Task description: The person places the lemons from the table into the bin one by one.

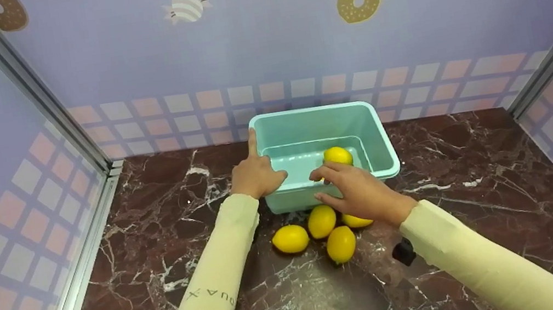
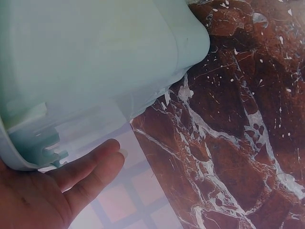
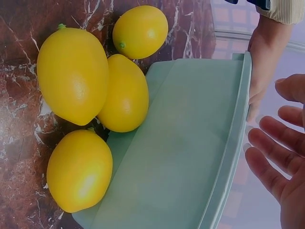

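A light teal plastic bin point(image 1: 316, 124) stands against the back wall. My left hand point(image 1: 253, 175) rests at its left rim, index finger pointing along the edge and thumb over the inside. In the left wrist view, straight fingers point(image 2: 95, 174) extend outside the bin. Over the front rim hovers my right hand point(image 1: 363, 191), fingers spread and loosely bent, holding nothing. Inside the bin lies one yellow lemon point(image 1: 338, 155), partly covered by that hand. Several lemons lie on the table just before the bin, among them a leftmost lemon point(image 1: 290, 239) and a nearest lemon point(image 1: 341, 244).
The table point(image 1: 127, 300) is dark red marble with white veins. Purple panels with a checkered band point(image 1: 209, 99) enclose it at the back and both sides, joined by metal corner rails point(image 1: 30, 88). A black device point(image 1: 403, 252) sits under the right wrist.
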Available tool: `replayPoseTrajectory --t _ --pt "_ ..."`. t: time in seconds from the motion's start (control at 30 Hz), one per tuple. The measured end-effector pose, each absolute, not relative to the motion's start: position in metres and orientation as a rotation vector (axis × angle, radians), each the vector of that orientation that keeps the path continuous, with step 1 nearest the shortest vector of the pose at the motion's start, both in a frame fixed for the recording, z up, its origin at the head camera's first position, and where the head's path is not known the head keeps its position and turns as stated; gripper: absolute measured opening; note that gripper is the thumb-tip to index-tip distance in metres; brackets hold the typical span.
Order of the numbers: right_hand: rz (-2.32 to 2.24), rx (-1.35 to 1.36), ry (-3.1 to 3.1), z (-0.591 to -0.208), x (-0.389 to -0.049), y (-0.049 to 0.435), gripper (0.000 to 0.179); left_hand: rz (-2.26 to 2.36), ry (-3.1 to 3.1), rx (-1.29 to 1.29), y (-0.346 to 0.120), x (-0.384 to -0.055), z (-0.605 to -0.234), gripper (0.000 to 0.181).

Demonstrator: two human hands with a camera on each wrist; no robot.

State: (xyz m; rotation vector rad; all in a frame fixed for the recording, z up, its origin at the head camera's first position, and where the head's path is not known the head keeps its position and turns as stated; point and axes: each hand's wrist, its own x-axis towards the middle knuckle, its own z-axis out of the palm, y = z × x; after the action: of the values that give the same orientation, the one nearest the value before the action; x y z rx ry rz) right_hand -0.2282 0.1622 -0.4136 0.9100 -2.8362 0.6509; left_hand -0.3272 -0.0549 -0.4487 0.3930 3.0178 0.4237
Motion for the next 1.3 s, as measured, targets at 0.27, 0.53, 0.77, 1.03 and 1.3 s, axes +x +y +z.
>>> replayPoseTrajectory --t 0.27,0.53,0.77,1.03,1.3 --pt "0.652 0.951 -2.816 -0.416 -0.228 0.16 0.027 0.419 3.017 0.386 -0.054 -0.326 -0.448 0.052" --pt "0.655 0.967 -2.813 -0.419 -0.227 0.157 0.026 0.407 3.012 0.377 -0.054 -0.327 -0.448 0.059" --pt "0.639 0.992 -2.796 -0.421 -0.226 0.155 0.027 0.421 3.011 0.382 -0.054 -0.327 -0.448 0.054" --pt "0.632 0.997 -2.813 -0.421 -0.225 0.153 0.028 0.419 3.015 0.383 -0.054 -0.327 -0.448 0.053" --pt "0.625 1.002 -2.818 -0.423 -0.226 0.152 0.029 0.411 3.01 0.38 -0.054 -0.327 -0.447 0.055"
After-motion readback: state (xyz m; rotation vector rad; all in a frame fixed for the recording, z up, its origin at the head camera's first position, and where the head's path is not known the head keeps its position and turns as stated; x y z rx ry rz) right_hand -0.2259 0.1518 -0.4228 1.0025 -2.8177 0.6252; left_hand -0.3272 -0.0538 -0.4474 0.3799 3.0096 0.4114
